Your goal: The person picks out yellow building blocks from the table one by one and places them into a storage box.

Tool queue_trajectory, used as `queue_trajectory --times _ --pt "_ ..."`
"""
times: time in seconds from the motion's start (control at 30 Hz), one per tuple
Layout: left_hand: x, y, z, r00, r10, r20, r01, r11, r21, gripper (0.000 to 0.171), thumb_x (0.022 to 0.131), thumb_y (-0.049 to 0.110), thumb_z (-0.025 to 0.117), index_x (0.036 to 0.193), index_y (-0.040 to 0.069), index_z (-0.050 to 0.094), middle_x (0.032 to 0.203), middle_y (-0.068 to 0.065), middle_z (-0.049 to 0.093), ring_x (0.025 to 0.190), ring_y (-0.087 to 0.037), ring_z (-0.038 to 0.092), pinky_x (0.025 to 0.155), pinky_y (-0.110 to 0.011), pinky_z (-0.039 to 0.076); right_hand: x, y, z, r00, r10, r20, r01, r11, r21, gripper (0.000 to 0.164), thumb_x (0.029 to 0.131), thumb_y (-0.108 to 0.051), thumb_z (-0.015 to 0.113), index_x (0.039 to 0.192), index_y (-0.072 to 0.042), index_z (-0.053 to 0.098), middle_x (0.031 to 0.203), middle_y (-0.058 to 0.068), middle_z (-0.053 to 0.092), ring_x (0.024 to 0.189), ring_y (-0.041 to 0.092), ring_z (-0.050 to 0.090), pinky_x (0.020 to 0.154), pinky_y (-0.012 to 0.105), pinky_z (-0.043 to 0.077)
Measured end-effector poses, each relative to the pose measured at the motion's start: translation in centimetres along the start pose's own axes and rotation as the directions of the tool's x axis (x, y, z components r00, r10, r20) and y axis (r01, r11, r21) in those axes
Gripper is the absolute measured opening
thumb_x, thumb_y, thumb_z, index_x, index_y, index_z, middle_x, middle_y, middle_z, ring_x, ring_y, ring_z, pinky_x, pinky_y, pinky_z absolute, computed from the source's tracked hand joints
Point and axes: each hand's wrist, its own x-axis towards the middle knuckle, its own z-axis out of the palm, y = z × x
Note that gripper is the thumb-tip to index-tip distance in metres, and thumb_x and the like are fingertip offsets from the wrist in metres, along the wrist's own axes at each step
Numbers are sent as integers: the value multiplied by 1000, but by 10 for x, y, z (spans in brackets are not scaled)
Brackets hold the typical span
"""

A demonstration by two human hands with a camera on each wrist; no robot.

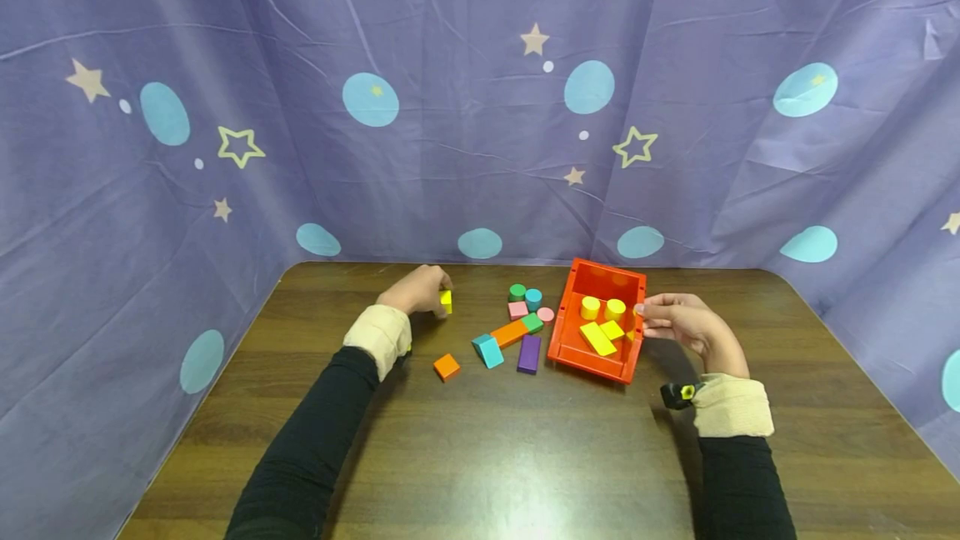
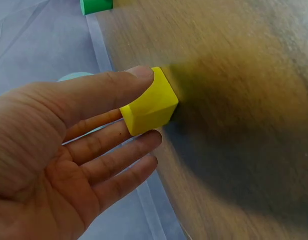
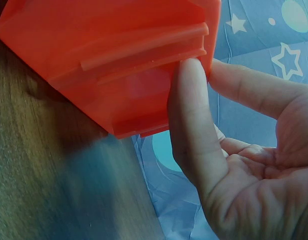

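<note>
My left hand point(image 1: 420, 290) pinches a yellow block point(image 2: 152, 106) between thumb and fingers, at the back left of the table. In the left wrist view the block looks to be at or just above the wood; I cannot tell which. My right hand point(image 1: 692, 325) pinches the right wall of a red plastic bin point(image 1: 588, 369). Up close, the right wrist view shows the bin's ribbed outer side point(image 3: 138, 55) with a finger against it. Inside the bin are two yellow cylinders point(image 1: 590, 307) and yellow flat blocks, one of them a longer rectangle point(image 1: 597, 339).
Left of the bin lie several loose blocks: a purple one point(image 1: 528, 354), a blue wedge point(image 1: 488, 351), an orange strip point(image 1: 509, 332), a pink block point(image 1: 517, 310) and a green cylinder point(image 1: 517, 292). An orange square point(image 1: 446, 367) sits nearer. A patterned curtain point(image 1: 480, 148) hangs behind the table.
</note>
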Motion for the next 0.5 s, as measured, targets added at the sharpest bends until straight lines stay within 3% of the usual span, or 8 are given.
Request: queue_trajectory --times 0.5 --pt "2 -6 8 997 43 -66 -44 999 -7 41 79 9 86 117 -2 74 105 -12 75 88 -22 64 87 -37 55 -1 -1 1 1000 13 -12 -14 1000 -14 18 101 -7 60 113 4 53 90 -4 72 75 7 69 77 26 61"
